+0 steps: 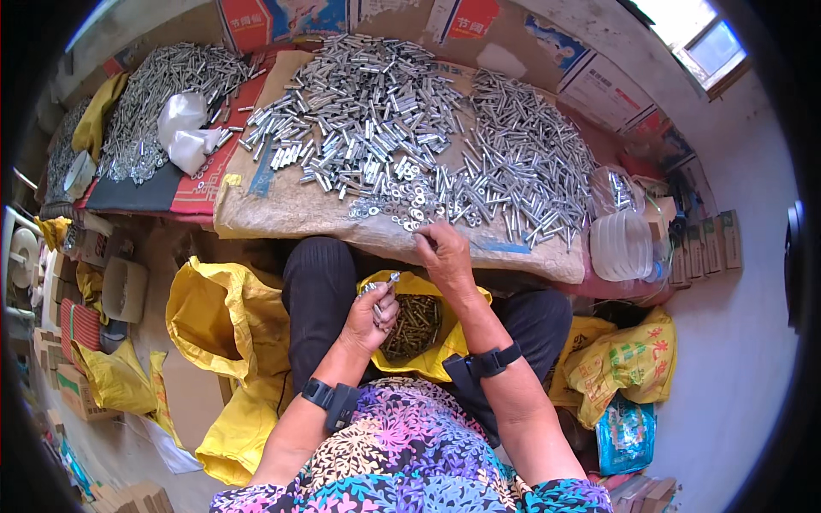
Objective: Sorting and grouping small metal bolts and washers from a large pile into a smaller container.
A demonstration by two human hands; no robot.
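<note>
My left hand (373,315) is closed round a few silvery bolts, whose ends stick out past the thumb and fingers. It is above an open yellow woven bag (462,342) between my knees, which holds a heap of brass-coloured bolts (412,329). At the front edge of the table, my right hand (448,259) has its thumb and fingers pinched together; what they grip, if anything, is hidden. Just beyond its fingertips lie loose flat washers (416,198). Behind the washers spreads a large pile of silvery metal sleeves (359,111).
A second pile of slimmer metal rods (530,162) covers the table's right side. More metal parts (162,94) are heaped at the far left, beside white plastic bags (186,137). Clear plastic tubs (622,246) stand at the right edge. An open yellow sack (205,312) is left of my knee.
</note>
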